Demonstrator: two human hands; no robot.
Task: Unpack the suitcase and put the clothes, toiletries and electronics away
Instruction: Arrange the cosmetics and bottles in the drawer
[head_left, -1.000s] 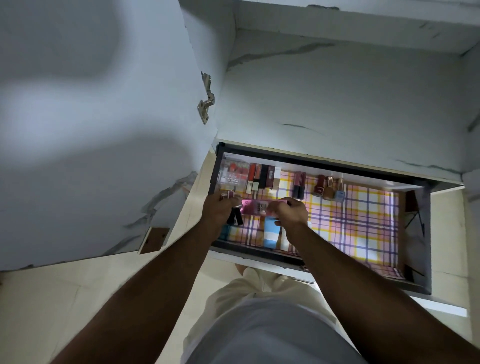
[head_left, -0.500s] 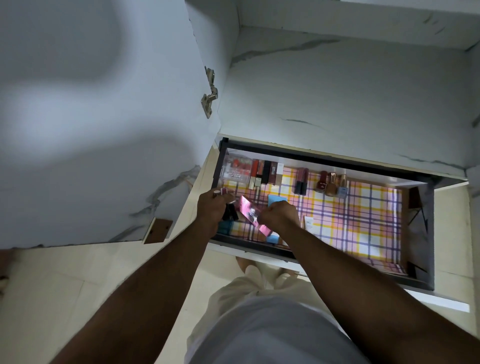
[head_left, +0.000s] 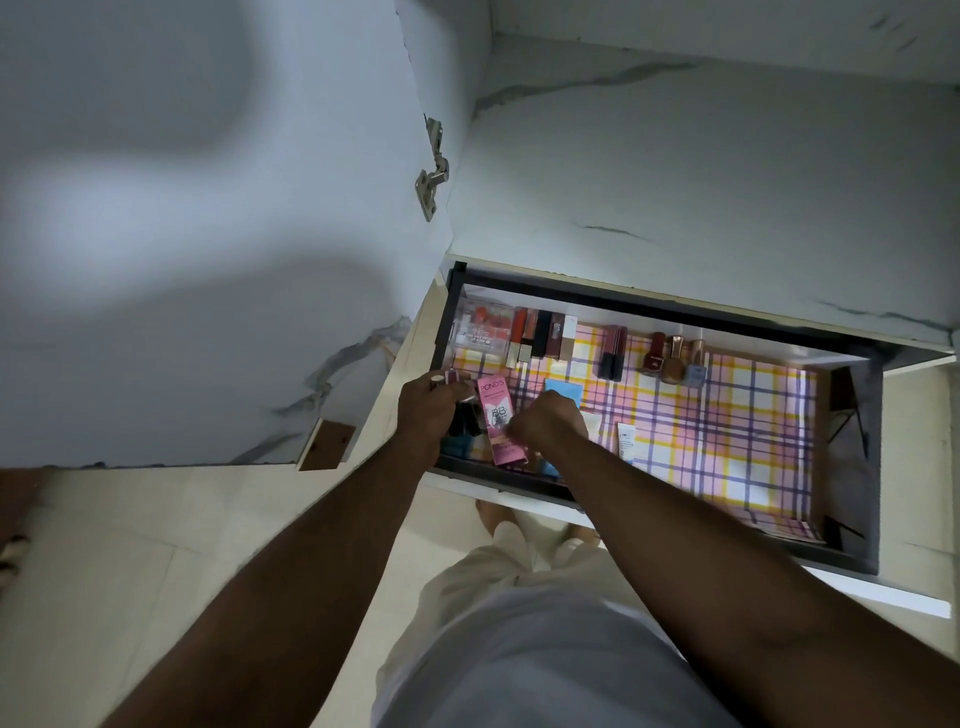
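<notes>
Fingers of right hand around pink box, lipsticks beyond.

The drawer has a dark matt frame and a smooth plaid paper liner in pink, yellow and purple. A glossy pink cardboard box sits near the front. Small glass nail polish bottles shine at the back, next to glossy plastic lipstick tubes and a clear plastic case. The cupboard door is smooth with a marble-look finish and carries a shiny metal hinge. The floor tiles look smooth and pale.
</notes>
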